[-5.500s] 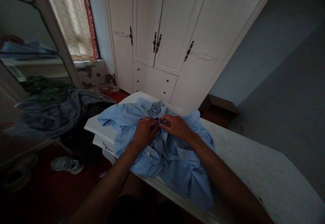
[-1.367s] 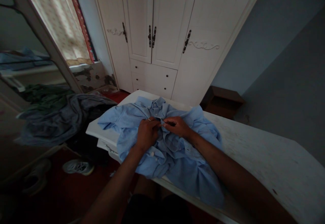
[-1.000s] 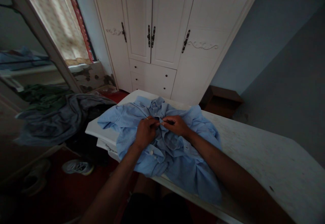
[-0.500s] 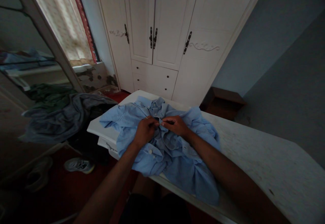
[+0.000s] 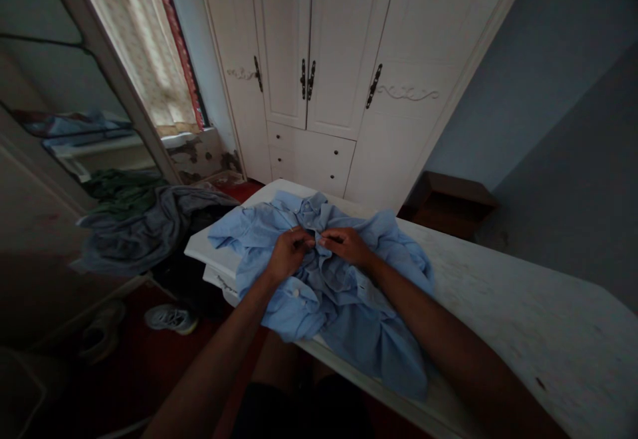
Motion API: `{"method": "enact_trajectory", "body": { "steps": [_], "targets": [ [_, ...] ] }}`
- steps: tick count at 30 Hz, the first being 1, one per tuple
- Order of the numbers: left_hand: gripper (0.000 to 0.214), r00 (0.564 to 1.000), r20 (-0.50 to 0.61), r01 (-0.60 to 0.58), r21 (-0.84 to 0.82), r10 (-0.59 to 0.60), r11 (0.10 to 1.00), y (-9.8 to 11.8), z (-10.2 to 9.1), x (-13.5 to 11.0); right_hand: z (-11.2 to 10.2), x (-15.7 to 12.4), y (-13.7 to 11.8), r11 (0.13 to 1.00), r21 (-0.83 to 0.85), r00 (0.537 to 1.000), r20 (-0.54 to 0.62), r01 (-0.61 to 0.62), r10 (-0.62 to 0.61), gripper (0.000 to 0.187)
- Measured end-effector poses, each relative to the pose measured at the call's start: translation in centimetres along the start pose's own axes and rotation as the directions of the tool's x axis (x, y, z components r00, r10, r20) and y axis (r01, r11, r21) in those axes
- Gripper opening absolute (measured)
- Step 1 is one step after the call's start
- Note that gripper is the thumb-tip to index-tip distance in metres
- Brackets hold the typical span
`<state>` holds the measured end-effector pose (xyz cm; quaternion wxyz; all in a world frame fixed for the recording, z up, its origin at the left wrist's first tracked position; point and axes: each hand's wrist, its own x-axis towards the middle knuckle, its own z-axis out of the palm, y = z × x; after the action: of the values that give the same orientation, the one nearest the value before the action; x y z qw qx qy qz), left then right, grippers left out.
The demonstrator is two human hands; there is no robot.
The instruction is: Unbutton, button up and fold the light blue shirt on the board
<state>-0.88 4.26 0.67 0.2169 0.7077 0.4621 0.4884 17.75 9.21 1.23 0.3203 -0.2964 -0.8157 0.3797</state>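
Note:
A light blue button-up shirt [image 5: 343, 313] lies rumpled on the near left corner of a white table [image 5: 523, 333], its collar toward the wardrobe. My left hand [image 5: 288, 254] and my right hand [image 5: 347, 245] meet at the shirt's front just below the collar. Both pinch the fabric of the placket, fingertips almost touching. A ring shows on my left hand. A white button is visible on the cloth below my left wrist.
A white wardrobe [image 5: 339, 74] with dark handles and drawers stands behind the table. A heap of grey and green clothes [image 5: 134, 226] lies at the left. A shoe [image 5: 172, 317] rests on the red floor. A brown box [image 5: 453, 203] sits by the blue wall.
My hands stay pinched on the shirt front with only small finger movements. The camera has drifted slightly, shifting the scene a little to the right.

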Motion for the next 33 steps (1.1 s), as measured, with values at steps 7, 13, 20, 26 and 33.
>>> {"method": "enact_trajectory", "body": {
  "steps": [7, 13, 20, 26, 33],
  "targets": [
    [0.017, 0.999, 0.046, -0.013, 0.034, 0.011, 0.999, -0.17, -0.12, -0.17, 0.44, -0.04, 0.33, 0.995, -0.104, 0.996, -0.088, 0.014, -0.023, 0.029],
    [0.017, 0.997, 0.059, -0.054, 0.159, 0.045, 0.986, 0.17, 0.07, -0.37, 0.58, 0.06, 0.65, 0.992, -0.123, 0.994, -0.101, 0.02, -0.032, 0.024],
    [0.016, 0.999, 0.045, 0.001, 0.133, -0.007, 0.991, -0.02, 0.05, -0.24, 0.56, 0.13, 0.31, 0.991, -0.134, 0.994, -0.104, 0.012, -0.026, 0.027],
    [0.015, 0.998, 0.051, 0.043, 0.082, -0.047, 0.996, -0.05, -0.01, -0.09, 0.82, 0.12, 0.18, 0.948, -0.313, 0.99, -0.101, 0.06, -0.096, 0.023],
    [0.018, 0.995, 0.101, 0.01, -0.061, -0.004, 0.998, 0.61, 0.14, -0.97, 0.69, 0.88, 0.75, 0.906, -0.421, 0.981, -0.151, 0.05, -0.124, 0.021]
  ]
}}
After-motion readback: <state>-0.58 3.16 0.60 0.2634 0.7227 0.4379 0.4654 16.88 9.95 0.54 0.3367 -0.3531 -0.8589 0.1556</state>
